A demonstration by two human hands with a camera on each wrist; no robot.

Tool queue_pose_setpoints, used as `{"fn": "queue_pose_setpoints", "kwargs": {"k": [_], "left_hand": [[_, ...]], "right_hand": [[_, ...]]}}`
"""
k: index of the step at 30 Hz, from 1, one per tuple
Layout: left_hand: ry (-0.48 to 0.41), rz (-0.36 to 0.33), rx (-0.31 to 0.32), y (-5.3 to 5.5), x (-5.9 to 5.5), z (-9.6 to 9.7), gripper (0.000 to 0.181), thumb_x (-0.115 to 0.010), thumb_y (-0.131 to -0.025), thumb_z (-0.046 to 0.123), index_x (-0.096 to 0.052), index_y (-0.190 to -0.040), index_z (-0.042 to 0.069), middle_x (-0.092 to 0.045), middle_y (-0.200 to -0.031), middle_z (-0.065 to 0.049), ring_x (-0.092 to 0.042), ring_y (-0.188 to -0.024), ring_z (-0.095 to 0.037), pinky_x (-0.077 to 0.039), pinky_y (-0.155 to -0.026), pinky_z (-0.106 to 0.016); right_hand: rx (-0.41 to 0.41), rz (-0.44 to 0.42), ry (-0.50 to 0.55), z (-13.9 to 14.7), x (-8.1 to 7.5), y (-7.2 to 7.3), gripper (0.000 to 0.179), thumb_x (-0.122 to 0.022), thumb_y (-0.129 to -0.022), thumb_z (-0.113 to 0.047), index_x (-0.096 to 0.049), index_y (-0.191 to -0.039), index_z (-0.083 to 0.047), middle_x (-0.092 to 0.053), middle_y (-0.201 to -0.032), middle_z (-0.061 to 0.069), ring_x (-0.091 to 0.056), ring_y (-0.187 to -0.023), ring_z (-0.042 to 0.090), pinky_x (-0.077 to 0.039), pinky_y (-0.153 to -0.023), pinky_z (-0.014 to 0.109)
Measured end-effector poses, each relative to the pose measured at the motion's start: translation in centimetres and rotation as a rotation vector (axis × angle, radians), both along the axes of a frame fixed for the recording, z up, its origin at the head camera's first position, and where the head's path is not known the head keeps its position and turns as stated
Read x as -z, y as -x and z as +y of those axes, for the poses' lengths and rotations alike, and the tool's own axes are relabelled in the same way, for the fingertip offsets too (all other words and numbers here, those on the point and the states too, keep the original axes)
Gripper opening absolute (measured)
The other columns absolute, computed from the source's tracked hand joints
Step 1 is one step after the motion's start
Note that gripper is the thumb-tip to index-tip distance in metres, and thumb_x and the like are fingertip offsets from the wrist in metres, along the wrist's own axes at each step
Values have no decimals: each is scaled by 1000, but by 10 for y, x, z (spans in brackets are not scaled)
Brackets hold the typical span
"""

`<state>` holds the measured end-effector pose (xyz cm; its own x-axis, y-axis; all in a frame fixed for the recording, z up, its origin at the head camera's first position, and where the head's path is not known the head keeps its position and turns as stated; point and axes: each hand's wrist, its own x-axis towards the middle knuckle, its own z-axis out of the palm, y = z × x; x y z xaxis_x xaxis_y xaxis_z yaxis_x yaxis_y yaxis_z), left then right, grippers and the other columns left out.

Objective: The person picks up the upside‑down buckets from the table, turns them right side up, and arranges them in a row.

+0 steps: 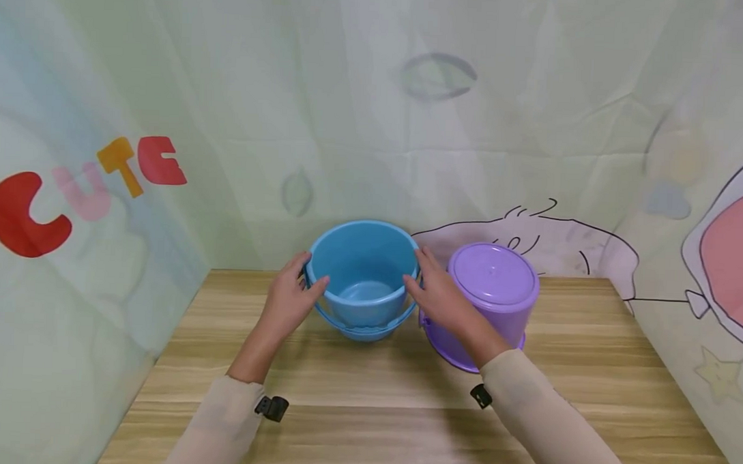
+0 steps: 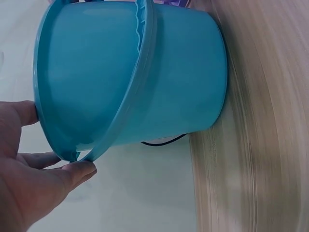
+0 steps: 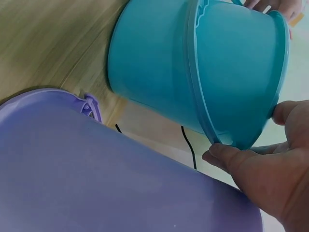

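Note:
A blue bucket stands upright near the back of the table, its mouth up and its handle hanging down across the front. At the left side of the rim, my left hand holds the bucket, thumb on the rim and fingers near the handle's pivot. My right hand grips the opposite side the same way, with fingertips at the other handle pivot. Close by on the right, a purple bucket sits upside down, partly behind my right wrist and forearm.
The wooden table ends at a printed cloth backdrop behind, with more cloth on the left and right. A black band is at the left sleeve and another black piece at the right one.

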<state>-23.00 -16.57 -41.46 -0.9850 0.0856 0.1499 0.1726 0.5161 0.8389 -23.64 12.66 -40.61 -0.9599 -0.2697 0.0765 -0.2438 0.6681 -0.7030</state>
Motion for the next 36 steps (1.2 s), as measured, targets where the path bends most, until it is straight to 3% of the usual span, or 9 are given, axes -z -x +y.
{"fn": "queue_pose_setpoints", "kwargs": {"k": [7, 15, 23, 27, 30, 34, 36], "left_hand": [[0, -34, 1, 4, 1, -1, 71, -63, -103, 25, -30, -159, -4, -20, -169, -23, -27, -155, -40, -40, -116, -52], [48, 16, 1, 4, -2, -2, 66, -59, -105, 25, -33, -157, -6, -17, -170, -24, -24, -155, -42, -42, -113, -57], [22, 150, -43, -2, -11, 2, 63, -62, -103, 27, -42, -155, -1, -29, -168, -19, -28, -155, -38, -41, -115, -57], [28, 205, -31, -9, -20, 8, 63, -65, -102, 28, -43, -155, 2, -32, -167, -16, -31, -155, -36, -42, -115, -55], [40, 254, -21, -15, -26, 13, 62, -67, -101, 26, -45, -154, 2, -36, -165, -17, -34, -154, -36, -43, -113, -56], [50, 321, 11, -22, -30, 21, 62, -69, -99, 22, -46, -152, -1, -40, -162, -19, -36, -152, -37, -41, -116, -56], [49, 346, 34, -26, -32, 25, 63, -71, -98, 20, -47, -152, -2, -42, -161, -19, -37, -151, -37, -39, -118, -57]], "right_hand": [[15, 17, -5, -2, 0, -1, 72, -52, -108, -31, -18, -163, 1, -9, -170, 27, -18, -156, 43, -24, -125, 57], [42, 37, 1, -3, 5, -7, 72, -47, -110, -36, -14, -165, -5, -6, -171, 26, -14, -157, 45, -21, -123, 63], [27, 88, 59, 3, -3, -23, 76, -46, -109, -44, -7, -167, -17, 2, -174, 12, -7, -161, 35, -19, -125, 62], [18, 114, 82, 9, -12, -35, 76, -49, -108, -47, -8, -167, -23, 0, -175, 3, -32, -153, 34, -34, -121, 59], [2, 156, 82, 13, -18, -41, 75, -51, -107, -44, -10, -167, -22, -4, -175, 1, -36, -151, 34, -35, -120, 58], [-19, 209, 70, 20, -24, -50, 74, -54, -107, -37, -14, -167, -19, -10, -174, 5, -16, -160, 31, -22, -126, 58], [-23, 218, 71, 25, -26, -54, 74, -55, -107, -35, -15, -167, -20, -11, -174, 4, -16, -160, 30, -22, -127, 57]]}}
